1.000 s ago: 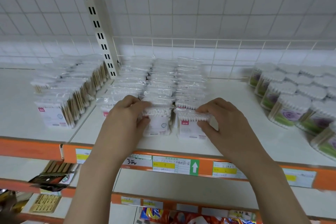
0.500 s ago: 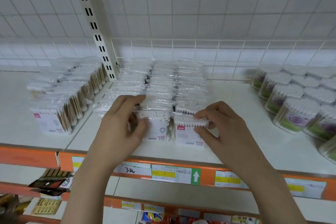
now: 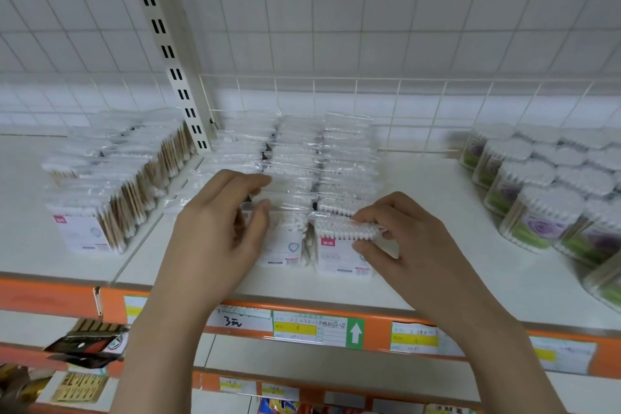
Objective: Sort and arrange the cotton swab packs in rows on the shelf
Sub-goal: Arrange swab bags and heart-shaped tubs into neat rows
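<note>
White swab packs (image 3: 342, 245); orange shelf edge (image 3: 376, 329)

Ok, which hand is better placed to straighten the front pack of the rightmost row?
Right. The right hand already pinches that front pack at its right end; the left hand is at the middle row's front pack.
</note>
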### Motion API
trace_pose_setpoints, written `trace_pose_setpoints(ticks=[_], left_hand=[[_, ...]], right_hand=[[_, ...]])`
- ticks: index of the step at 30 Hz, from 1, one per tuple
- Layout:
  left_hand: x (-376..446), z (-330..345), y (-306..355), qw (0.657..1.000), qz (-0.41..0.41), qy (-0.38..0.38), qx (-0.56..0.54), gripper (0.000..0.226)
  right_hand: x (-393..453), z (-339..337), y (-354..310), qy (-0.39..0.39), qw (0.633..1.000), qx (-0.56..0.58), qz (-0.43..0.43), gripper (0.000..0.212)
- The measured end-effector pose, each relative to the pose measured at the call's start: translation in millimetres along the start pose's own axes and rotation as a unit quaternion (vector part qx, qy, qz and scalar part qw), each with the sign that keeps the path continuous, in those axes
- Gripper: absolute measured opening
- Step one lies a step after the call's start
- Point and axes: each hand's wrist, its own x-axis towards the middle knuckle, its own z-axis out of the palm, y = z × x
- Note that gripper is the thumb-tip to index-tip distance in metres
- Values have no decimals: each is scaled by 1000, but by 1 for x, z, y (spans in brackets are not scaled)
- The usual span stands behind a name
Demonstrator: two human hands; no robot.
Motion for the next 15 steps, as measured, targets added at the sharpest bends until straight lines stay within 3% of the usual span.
trace_pose_setpoints(ticks=[5, 10, 15], left_hand=[[9, 11, 23, 996, 68, -53, 18, 33], [7, 24, 30, 988, 84, -119, 47, 37], [6, 30, 27, 987, 94, -124, 36, 28]], right_hand=[[-3, -6, 2, -7, 1000, 3, -5, 23], [-9, -13, 5, 2, 1000, 4, -21, 17], [-8, -15, 6, 38, 999, 4, -7, 28]])
